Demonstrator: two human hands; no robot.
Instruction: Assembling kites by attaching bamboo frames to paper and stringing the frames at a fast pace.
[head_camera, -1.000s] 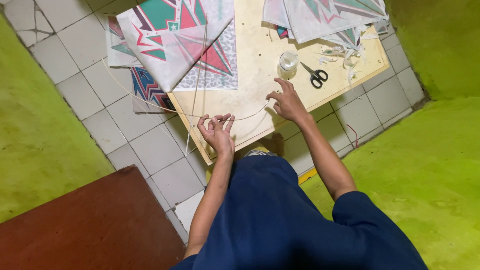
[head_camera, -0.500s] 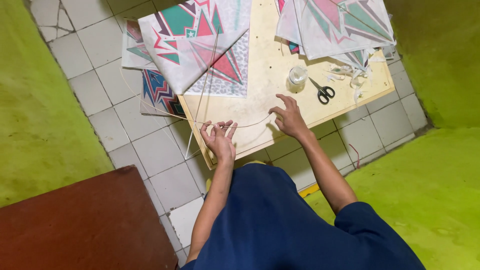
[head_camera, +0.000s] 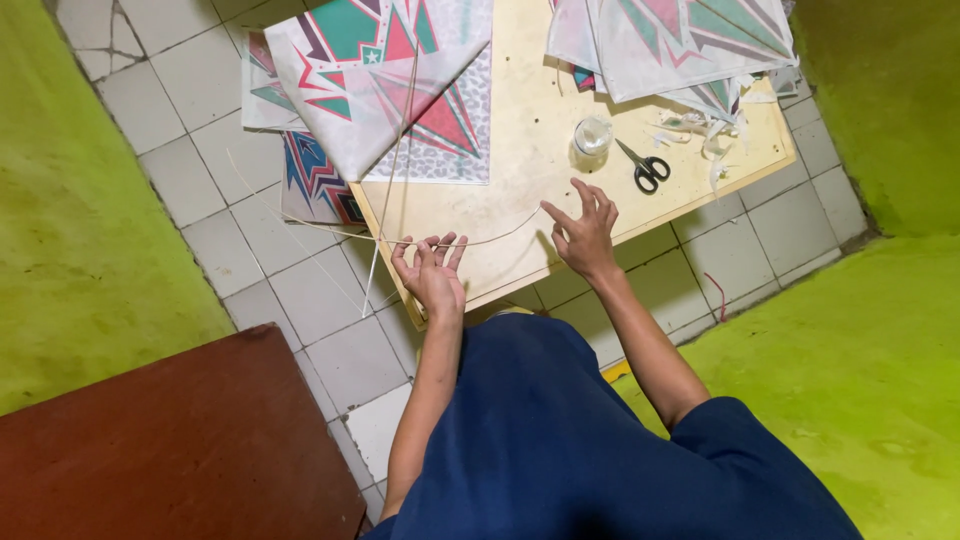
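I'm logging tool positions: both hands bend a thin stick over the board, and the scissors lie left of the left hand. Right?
Not quite. The head view shows the scissors lying beyond the right hand, not left of the left hand. Both hands do bend the thin stick over the board.

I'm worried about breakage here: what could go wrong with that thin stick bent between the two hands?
The thin stick is bowed between the left hand and right hand; more bend might snap it. Its long free end reaches past the board's edge towards the kites and could snag them.
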